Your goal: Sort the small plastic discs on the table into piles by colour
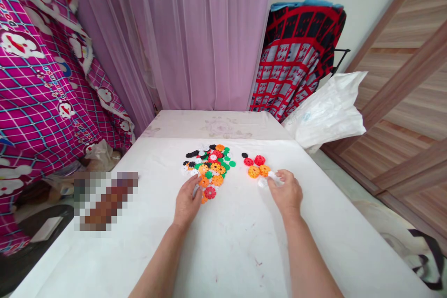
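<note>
A mixed pile of plastic flower-shaped discs point(217, 167) in orange, green, red, black and white lies on the white-covered table. At its near left edge is my left hand point(188, 200), fingers curled, with what looks like a white disc between thumb and fingers. My right hand point(287, 193) pinches a white flower disc point(273, 175) above a few white discs point(262, 182). Beside these sit two orange groups point(254, 172), two red groups point(259, 160) and a black disc point(245, 155), apart from the mixed pile.
The table point(230, 251) carries a blurred-out item point(108, 202) at its left. A white plastic bag point(328, 109) hangs over the far right edge. Purple curtains point(209, 32) close off the back, pink patterned cloth point(45, 79) hangs left, and a wooden door point(405, 88) stands right.
</note>
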Available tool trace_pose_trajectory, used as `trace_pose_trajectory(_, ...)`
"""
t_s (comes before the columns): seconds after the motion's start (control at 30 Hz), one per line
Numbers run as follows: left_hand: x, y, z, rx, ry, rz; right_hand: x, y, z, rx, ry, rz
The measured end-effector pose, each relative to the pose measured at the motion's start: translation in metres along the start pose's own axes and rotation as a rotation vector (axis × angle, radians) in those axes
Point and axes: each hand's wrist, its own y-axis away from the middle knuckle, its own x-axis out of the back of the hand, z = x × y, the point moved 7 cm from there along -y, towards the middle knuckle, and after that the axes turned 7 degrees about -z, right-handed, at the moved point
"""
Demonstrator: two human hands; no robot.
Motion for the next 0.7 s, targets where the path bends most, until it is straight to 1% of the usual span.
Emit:
trace_pose_trajectory(0.07,0.000,0.000,-0.001,0.010,0.005,-0.001,0.005,-0.004,0.017,-0.068,0.011,-0.022)
trace_pose_trajectory(0.13,0.001,0.000,-0.001,0.018,0.008,0.000,0.004,-0.004,0.025,-0.105,0.026,-0.063)
trace_pose_trajectory(0.27,0.002,0.000,-0.001,0.024,0.017,0.005,-0.004,-0.001,0.024,-0.110,0.083,-0.137)
trace_pose_trajectory(0.37,0.003,0.000,0.000,0.020,0.019,0.006,-0.007,0.001,0.021,-0.088,0.113,-0.157)
trace_pose_trajectory(0.57,0.002,0.000,0.000,0.017,0.039,0.012,-0.010,0.002,0.022,-0.065,0.126,-0.144)
trace_pose_trajectory(0.63,0.002,-0.001,-0.002,0.028,0.060,0.012,-0.009,0.002,0.022,-0.041,0.117,-0.120)
trace_pose_trajectory(0.7,0.003,-0.001,-0.004,0.039,0.105,0.023,-0.006,0.002,0.019,-0.002,0.099,-0.068)
